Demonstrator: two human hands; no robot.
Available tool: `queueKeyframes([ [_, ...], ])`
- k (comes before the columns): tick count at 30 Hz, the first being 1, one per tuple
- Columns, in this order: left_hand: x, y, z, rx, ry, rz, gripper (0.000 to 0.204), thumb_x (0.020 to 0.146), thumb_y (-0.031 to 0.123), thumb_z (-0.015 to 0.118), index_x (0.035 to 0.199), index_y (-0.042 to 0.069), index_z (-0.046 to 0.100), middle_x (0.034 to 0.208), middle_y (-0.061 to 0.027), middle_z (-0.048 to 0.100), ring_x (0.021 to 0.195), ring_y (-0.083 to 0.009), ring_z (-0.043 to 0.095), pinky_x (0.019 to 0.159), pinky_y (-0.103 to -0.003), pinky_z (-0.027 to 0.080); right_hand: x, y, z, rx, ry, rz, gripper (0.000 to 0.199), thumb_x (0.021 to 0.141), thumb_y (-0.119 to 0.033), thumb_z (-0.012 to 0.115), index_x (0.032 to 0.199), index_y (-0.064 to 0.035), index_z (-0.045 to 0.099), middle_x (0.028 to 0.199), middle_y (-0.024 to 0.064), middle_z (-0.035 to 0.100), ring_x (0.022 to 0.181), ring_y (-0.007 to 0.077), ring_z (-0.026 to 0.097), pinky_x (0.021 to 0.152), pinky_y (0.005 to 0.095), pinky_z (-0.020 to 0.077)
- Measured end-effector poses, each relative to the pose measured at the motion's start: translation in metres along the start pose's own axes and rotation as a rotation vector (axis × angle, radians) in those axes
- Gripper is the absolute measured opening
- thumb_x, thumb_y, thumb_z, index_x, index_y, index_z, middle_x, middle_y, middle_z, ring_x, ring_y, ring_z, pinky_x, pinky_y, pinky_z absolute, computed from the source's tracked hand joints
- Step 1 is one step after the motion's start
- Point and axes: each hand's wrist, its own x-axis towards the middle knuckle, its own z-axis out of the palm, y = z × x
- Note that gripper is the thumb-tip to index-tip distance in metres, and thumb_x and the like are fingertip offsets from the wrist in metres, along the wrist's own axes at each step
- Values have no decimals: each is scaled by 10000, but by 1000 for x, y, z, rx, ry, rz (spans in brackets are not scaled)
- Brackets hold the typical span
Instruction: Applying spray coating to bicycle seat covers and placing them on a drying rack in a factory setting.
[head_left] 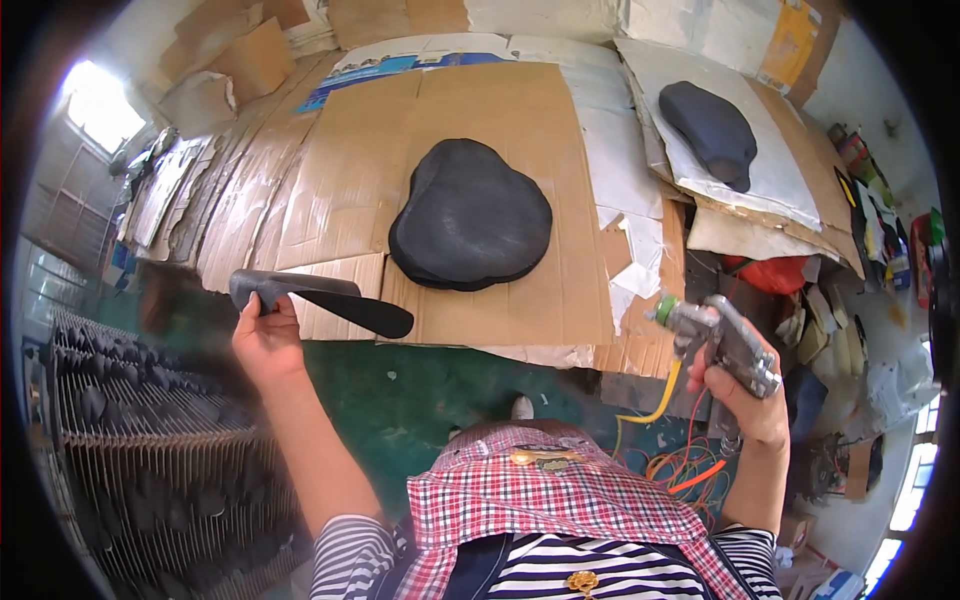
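Note:
My left hand [270,345] pinches one end of a thin black insole-shaped piece [340,298], which bends away to the right over the table's near edge. In my right hand [745,390] is a metal spray gun [725,345] with a green ring at its nozzle, pointing left. A yellow hose [655,405] hangs below the gun. Between my hands, farther off, a rounded pile of black pieces [470,215] lies on a flat cardboard sheet [345,170]. My left hand is apart from that pile.
A second dark pile [710,130] lies on a white-covered board [780,180] at the far right. Wire racks [160,435] holding many dark pieces stand at the lower left. Tangled orange and yellow hoses [685,470] lie on the green floor [400,400].

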Motion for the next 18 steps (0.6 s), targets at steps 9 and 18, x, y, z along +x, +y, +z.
queueKeyframes([
  [9,-6,29,11,6,55,113,168,807,-24,534,971,-6,562,976,-132,624,874,-260,617,771,-380,540,42,26,-7,-8,-155,21,576,739,-109,690,1249,20,455,781,73,590,689,132,578,627,280,499],
  [18,-12,55,34,23,161,269,183,772,-51,528,926,43,562,906,-98,615,835,-254,612,755,-417,527,227,183,-31,-519,91,-107,576,778,-123,657,1286,3,418,999,65,551,894,149,523,800,271,429],
])
